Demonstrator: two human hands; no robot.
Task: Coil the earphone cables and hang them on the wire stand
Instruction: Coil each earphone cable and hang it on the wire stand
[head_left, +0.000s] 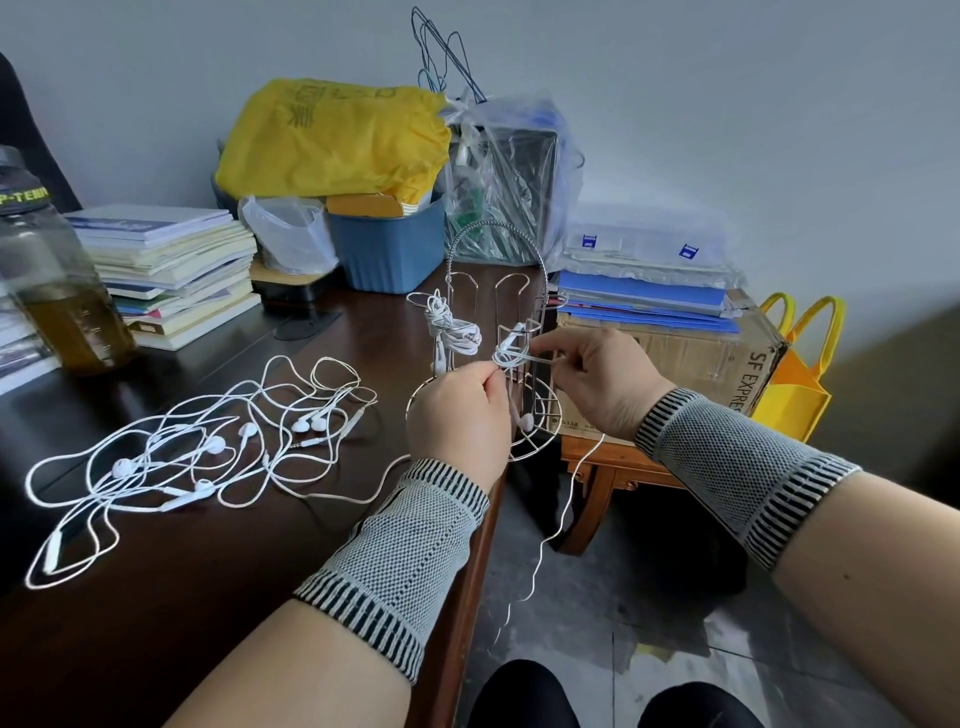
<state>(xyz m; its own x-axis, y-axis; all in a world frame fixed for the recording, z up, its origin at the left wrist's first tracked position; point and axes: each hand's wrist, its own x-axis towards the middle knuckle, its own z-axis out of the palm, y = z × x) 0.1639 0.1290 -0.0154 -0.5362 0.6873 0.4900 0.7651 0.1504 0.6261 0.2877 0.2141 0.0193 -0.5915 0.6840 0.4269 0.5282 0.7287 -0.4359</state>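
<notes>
Between the hands: small earphone coil (511, 353), just in front of wire stand (498, 332).
Left hand (457, 415): pinches coil.
Right hand (602, 382): pinches cable, loose tail (561, 519) dangling below.
Advice: wind evenly, keep tension, avoid snagging stand.
Left of left hand: tangled earphones (208, 452).

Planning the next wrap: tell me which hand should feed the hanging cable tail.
Right. The right hand already pinches the cable whose loose tail drops beneath it; the left hand holds the started coil at the wire stand.
</notes>
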